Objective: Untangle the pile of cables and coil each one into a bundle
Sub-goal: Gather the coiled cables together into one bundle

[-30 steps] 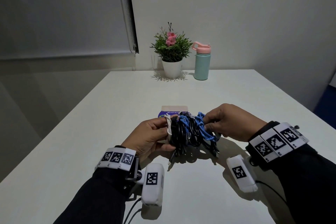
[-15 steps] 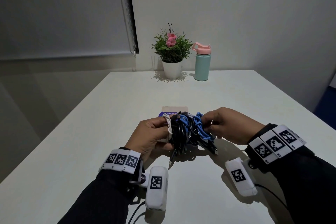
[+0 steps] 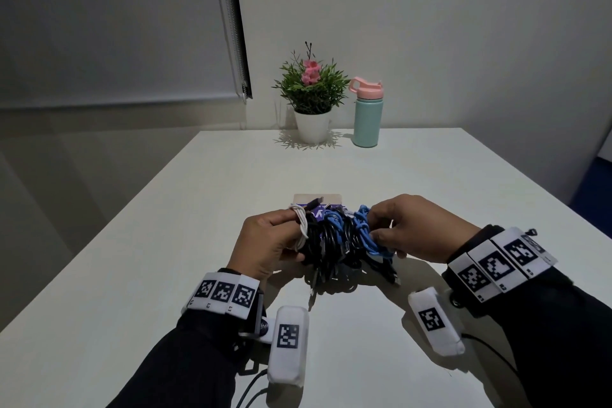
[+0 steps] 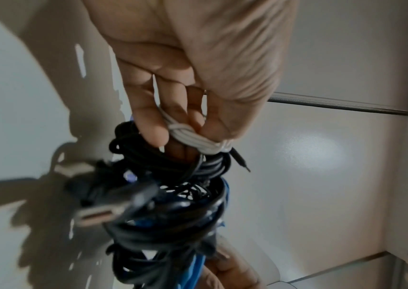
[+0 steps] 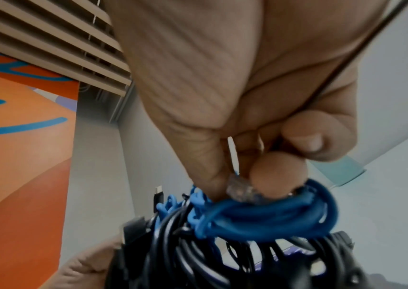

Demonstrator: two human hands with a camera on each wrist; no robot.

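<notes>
A tangled pile of cables hangs between both hands just above the white table. It holds black cables, a blue cable and a white cable. My left hand grips the left end, fingers curled round the white cable's coiled loops. My right hand pinches the blue cable's clear plug between thumb and fingertip, above the blue loops. USB plugs stick out of the tangle.
A small purple and tan box lies on the table just behind the cables. At the far edge stand a potted plant and a teal bottle with a pink lid. A blind hangs on the wall behind.
The bundle and both hands have shifted slightly toward me. My right fingers have moved along the blue cable and now pinch its clear plug.
</notes>
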